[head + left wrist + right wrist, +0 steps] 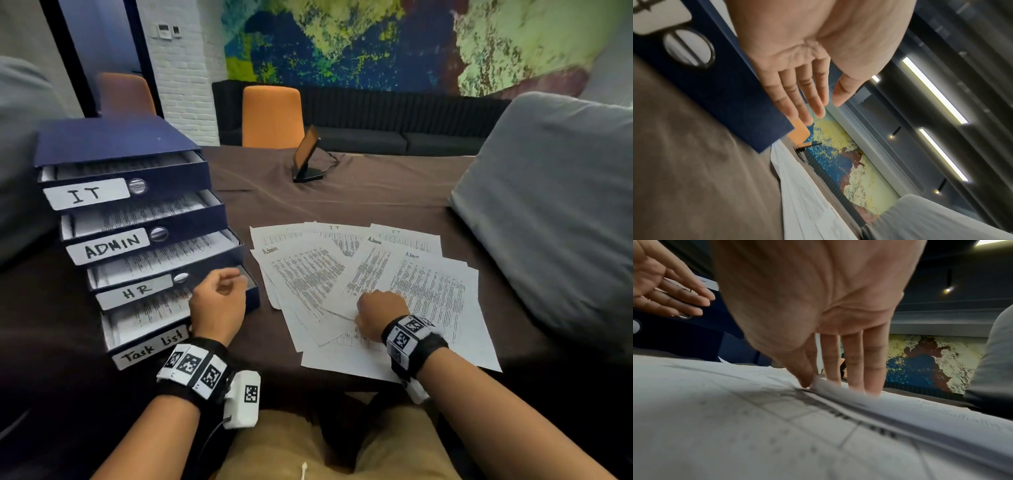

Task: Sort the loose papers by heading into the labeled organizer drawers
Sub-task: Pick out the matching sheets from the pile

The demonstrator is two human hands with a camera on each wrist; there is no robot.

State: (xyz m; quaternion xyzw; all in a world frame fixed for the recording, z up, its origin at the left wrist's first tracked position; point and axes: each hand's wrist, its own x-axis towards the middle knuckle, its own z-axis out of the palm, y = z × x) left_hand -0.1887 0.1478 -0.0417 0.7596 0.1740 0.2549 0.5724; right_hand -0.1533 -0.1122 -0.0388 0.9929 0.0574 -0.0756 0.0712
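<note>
A dark blue organizer stands at the left with its drawers pulled out, labelled IT, ADMIN, HR and Task list; each holds printed sheets. Loose papers headed Admin and IT lie fanned on the table. My left hand hovers by the HR and Task list drawers with straight fingers, holding nothing. My right hand rests on the papers and pinches the near edge of an Admin sheet between thumb and fingers, lifting it slightly.
A brown cloth covers the table. A small screen on a stand sits at the back centre, with an orange chair behind it. A big grey cushion crowds the right side. A gridded sheet lies lowest.
</note>
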